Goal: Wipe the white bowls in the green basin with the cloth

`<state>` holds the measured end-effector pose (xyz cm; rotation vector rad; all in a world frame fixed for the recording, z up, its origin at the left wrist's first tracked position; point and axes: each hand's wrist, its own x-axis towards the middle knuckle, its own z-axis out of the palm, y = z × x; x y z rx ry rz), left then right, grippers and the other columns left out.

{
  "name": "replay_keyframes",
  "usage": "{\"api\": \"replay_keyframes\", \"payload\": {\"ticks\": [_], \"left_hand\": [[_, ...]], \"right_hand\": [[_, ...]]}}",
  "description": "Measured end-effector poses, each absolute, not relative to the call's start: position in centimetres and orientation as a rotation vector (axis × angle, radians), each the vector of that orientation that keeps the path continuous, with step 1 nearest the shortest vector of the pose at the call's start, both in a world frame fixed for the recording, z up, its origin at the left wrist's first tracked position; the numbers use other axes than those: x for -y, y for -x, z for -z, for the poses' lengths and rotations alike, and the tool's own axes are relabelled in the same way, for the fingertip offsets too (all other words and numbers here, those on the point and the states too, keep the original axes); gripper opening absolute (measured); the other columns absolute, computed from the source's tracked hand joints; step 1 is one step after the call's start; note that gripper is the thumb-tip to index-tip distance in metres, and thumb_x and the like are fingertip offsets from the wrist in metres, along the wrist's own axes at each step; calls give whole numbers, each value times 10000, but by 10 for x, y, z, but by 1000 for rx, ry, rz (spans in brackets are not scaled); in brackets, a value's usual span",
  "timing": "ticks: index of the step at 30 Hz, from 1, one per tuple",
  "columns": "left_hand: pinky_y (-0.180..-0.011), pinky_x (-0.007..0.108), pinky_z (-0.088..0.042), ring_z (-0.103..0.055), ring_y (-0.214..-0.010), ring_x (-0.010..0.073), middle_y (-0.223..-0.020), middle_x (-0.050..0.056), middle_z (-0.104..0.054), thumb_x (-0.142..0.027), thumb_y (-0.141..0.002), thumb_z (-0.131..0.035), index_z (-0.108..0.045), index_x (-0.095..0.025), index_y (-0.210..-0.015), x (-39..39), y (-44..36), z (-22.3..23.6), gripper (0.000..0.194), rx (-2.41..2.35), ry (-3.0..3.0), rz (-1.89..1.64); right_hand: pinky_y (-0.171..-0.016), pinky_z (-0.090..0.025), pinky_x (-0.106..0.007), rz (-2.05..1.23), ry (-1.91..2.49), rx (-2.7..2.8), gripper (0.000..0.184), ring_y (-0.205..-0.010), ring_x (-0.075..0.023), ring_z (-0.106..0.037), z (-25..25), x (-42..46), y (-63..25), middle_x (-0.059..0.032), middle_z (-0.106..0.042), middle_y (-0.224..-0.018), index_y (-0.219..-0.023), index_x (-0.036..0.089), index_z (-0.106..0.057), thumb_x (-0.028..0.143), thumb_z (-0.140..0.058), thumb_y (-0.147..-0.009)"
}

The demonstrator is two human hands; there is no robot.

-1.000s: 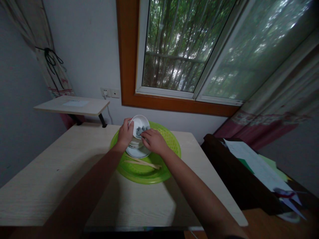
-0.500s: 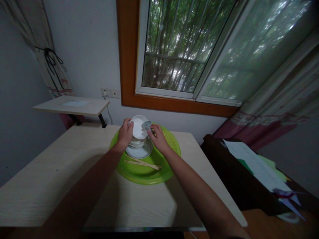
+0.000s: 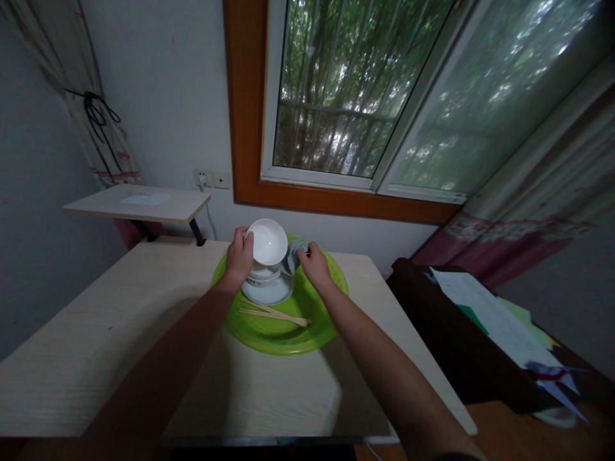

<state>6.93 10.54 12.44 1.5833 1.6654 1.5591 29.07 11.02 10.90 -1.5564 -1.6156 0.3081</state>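
My left hand [image 3: 239, 256] grips the rim of a white bowl [image 3: 268, 242], tilted so that its inside faces me. In my right hand [image 3: 313, 264] a grey-blue cloth [image 3: 293, 256] is bunched, just right of the bowl. Beneath the held bowl, more white bowls [image 3: 262, 275] are stacked on a white plate [image 3: 269, 293]. The plate rests in a round green basin [image 3: 288, 346]. Several pale wooden chopsticks [image 3: 276, 314] lie in the basin's near part.
The basin stands on a pale wooden table [image 3: 288, 390]. A small raised shelf [image 3: 106, 205] is at the back left, below a wall socket [image 3: 202, 177]. To the right is a dark brown piece of furniture [image 3: 413, 307] with papers [image 3: 494, 320] on it. A window [image 3: 346, 96] is behind.
My right hand has moved right with the cloth, from inside the bowl to beyond its right edge. The bowl in my left hand has shifted slightly up and left.
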Motion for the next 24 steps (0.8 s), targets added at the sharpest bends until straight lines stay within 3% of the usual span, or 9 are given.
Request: {"api": "replay_keyframes", "payload": {"ticks": [8,12,15,20,24], "left_hand": [[-910,379,-511,-658,-1038,255,-1153,98,-696,-457,-991,-368,-553,-229,-1248,-103,-71,-124,390,-1590,-1674,-1505],[-960,364,-500,-646,-1094,239,-1217,91,-682,-422,-979,-386,-550,-231,-1269,-102,-72,-122,384,-1490,-1769,-1512],[-985,357,-495,-647,-1091,228,-1225,80,-683,-372,-948,-427,-563,-219,-1287,-101,-74,-122,396,-1385,-1862,-1488],[-1086,359,-462,-606,-1231,223,-1361,75,-644,-255,-852,-483,-577,-190,-1351,-100,-74,-123,511,-1162,-1969,-1416],[-1163,358,-403,-569,-1306,210,-1411,75,-624,-171,-806,-492,-608,-180,-1366,-101,-75,-123,572,-1051,-2049,-1413]], "right_hand": [[-607,-621,-330,-1072,1164,1470,386,-764,-177,-691,-109,-102,-276,-31,-685,-949,-1184,237,-490,527,-533,-932],[-579,-630,-329,-1040,1165,1540,522,-779,-185,-694,-106,-102,-277,-64,-687,-1052,-1273,221,-488,411,-692,-831],[-541,-615,-322,-981,1192,1580,484,-763,-188,-687,-103,-105,-281,-91,-686,-1112,-1244,196,-549,355,-690,-809],[-539,-592,-305,-974,1284,1530,323,-672,-176,-664,-97,-110,-285,-74,-723,-929,-1115,166,-640,365,-612,-863],[-547,-578,-297,-1012,1299,1505,326,-658,-184,-667,-92,-113,-286,-80,-731,-864,-1063,153,-678,413,-601,-881]]}}
